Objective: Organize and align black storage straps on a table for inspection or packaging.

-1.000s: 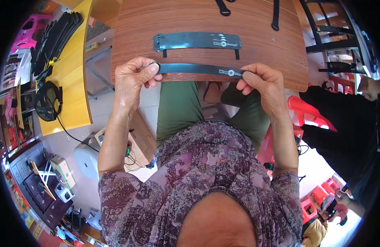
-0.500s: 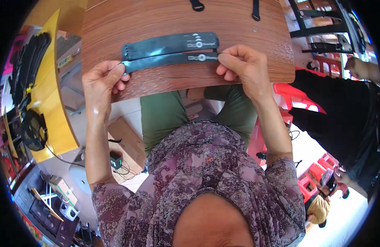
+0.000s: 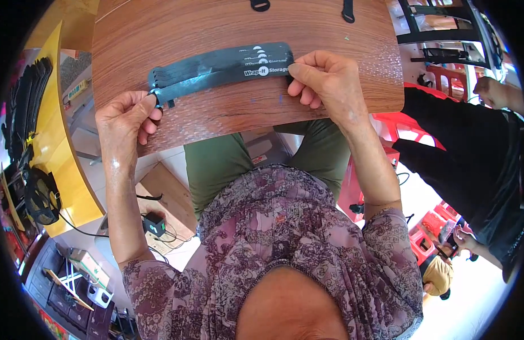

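Observation:
My left hand [image 3: 125,118] pinches the left end of a black storage strap [image 3: 205,81] between thumb and fingers. At its other end, my right hand [image 3: 329,82] also has a pinch grip, close to the white lettering. The strap is stretched out, lying along the near side of a stack of similar straps [image 3: 197,61] and overlapping it. Several staggered edges with white print show in the stack, which lies on the brown wood-grain table [image 3: 177,31]. A small dark tab hangs below the strap beside my left fingers.
Two black strap ends with loops, one a dark loop [image 3: 260,5] and one a strap [image 3: 348,11], lie at the table's far side. Left stands a yellow table [image 3: 75,170] with black straps [image 3: 29,102] and a fan [image 3: 41,195]. A person in black [image 3: 466,147] is at right.
The held strap has gone from slightly apart to lying against the stack, overlapping its near edge. Both hands have shifted left in the picture, still gripping its ends.

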Motion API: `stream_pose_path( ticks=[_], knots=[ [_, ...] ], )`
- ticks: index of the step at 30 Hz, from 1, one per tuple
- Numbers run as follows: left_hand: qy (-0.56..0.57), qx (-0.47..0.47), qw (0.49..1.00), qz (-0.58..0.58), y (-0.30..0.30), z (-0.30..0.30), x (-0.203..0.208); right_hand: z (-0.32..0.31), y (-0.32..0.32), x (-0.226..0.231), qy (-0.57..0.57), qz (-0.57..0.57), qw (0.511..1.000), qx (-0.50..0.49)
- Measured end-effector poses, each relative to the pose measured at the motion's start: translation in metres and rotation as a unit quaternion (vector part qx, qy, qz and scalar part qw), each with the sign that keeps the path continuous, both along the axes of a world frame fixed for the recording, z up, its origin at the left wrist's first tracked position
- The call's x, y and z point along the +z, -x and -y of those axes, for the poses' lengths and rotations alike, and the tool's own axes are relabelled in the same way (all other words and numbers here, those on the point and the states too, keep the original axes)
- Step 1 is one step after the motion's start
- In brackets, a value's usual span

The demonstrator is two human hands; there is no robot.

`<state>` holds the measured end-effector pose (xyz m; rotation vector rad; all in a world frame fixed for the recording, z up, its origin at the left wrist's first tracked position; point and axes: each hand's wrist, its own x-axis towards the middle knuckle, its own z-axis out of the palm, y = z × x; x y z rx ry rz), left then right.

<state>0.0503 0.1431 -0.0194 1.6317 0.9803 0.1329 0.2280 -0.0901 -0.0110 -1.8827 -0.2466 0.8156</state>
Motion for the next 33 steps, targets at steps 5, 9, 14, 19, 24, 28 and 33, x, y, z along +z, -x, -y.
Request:
stream_pose_path(
  ticks=[5, 9, 14, 19, 24, 28, 33],
  knots=[
    [0.002, 0.009, 1.000, -0.013, 0.0006, -0.0002, 0.0025, -0.0051, 0.0009, -0.0008, -0.005, -0.004, 1.000, 0.012],
    [0.001, 0.015, 1.000, -0.016, -0.0035, 0.0027, 0.0045, -0.0023, 0.0014, -0.0013, 0.015, 0.005, 1.000, -0.003],
    [0.009, 0.012, 1.000, -0.016, -0.0018, 0.0004, 0.0043, -0.0030, 0.0010, -0.0021, 0.017, 0.005, 1.000, 0.000],
    [-0.008, 0.007, 0.999, -0.039, -0.0021, -0.0013, 0.0026, -0.0027, -0.0005, -0.0040, 0.011, 0.004, 1.000, 0.001],
    [-0.021, 0.010, 0.998, -0.050, -0.0035, -0.0013, 0.0039, -0.0053, 0.0003, -0.0027, 0.020, 0.011, 1.000, -0.001],
    [-0.027, 0.008, 0.998, -0.051, -0.0051, -0.0007, 0.0053, -0.0047, 0.0002, -0.0024, 0.023, 0.009, 1.000, -0.001],
    [-0.037, 0.006, 0.998, -0.058, -0.0057, 0.0015, 0.0054, -0.0024, 0.0004, -0.0028, 0.022, 0.003, 1.000, 0.003]
  ],
)
